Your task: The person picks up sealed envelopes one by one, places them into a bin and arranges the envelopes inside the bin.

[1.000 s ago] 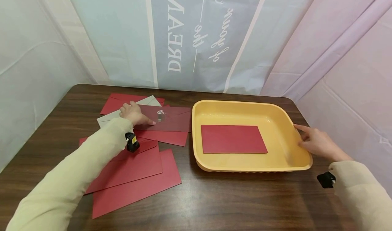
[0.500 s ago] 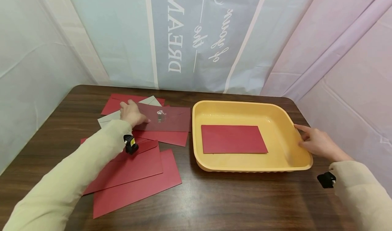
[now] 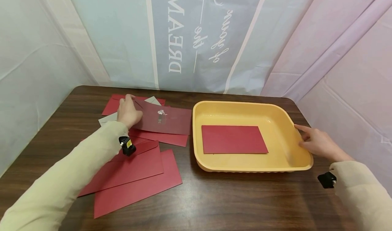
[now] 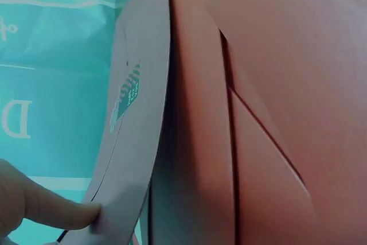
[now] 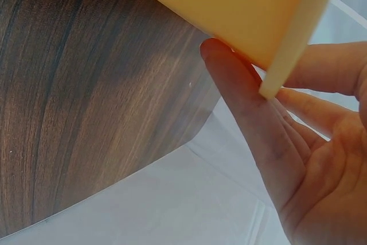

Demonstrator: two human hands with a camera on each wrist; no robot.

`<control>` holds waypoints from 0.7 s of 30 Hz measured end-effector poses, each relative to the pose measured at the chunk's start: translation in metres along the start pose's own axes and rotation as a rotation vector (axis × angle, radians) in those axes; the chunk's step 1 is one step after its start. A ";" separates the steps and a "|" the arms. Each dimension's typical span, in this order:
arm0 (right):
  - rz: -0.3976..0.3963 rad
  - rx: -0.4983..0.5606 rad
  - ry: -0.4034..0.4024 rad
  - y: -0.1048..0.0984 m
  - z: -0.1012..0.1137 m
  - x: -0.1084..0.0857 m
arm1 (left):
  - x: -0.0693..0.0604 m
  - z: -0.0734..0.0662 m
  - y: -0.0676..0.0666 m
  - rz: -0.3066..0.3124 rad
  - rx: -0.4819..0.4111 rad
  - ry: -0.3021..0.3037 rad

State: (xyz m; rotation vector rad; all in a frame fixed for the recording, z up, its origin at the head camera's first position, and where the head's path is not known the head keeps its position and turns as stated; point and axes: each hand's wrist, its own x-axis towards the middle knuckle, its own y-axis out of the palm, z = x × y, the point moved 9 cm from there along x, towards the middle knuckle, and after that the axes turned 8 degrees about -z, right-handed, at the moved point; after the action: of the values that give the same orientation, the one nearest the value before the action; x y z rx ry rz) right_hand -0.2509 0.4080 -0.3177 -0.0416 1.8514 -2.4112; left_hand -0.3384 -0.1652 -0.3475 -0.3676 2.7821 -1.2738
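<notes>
My left hand [image 3: 128,113] pinches the left end of a dark maroon envelope [image 3: 176,120] with a small printed design. That end is lifted and the envelope bows; in the left wrist view the thumb [image 4: 63,210] presses on its face. Under it lie a red envelope [image 3: 171,139] and a pale grey envelope [image 3: 107,118]. My right hand [image 3: 320,144] holds the right rim of a yellow plastic basin [image 3: 284,132]; in the right wrist view the basin's rim [image 5: 298,44] sits between its digits. One red envelope [image 3: 234,139] lies flat inside the basin.
Nearer the front left, larger red envelopes [image 3: 137,183] overlap on the dark wood table [image 3: 229,203]. Another red envelope [image 3: 111,105] lies at the back left. A printed cloth [image 3: 196,37] hangs behind the table, and pale cloth walls stand at both sides.
My left hand has shifted slightly left and back to the maroon envelope's end, whose left part has risen and curved. The right hand and the basin stay put.
</notes>
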 end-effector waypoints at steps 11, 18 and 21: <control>-0.003 -0.011 0.002 0.000 0.000 -0.001 | -0.004 -0.005 -0.011 -0.005 -0.019 0.006; -0.004 -0.008 0.004 0.000 -0.001 -0.001 | -0.003 -0.001 -0.016 0.037 -0.039 -0.061; -0.006 -0.008 0.001 0.000 -0.001 0.000 | -0.002 0.000 -0.021 0.040 -0.055 -0.078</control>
State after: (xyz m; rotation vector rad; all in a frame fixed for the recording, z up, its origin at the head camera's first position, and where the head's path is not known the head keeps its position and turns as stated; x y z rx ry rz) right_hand -0.2507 0.4093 -0.3176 -0.0473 1.8637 -2.4085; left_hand -0.3321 -0.1779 -0.3320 -0.3551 2.7495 -1.1504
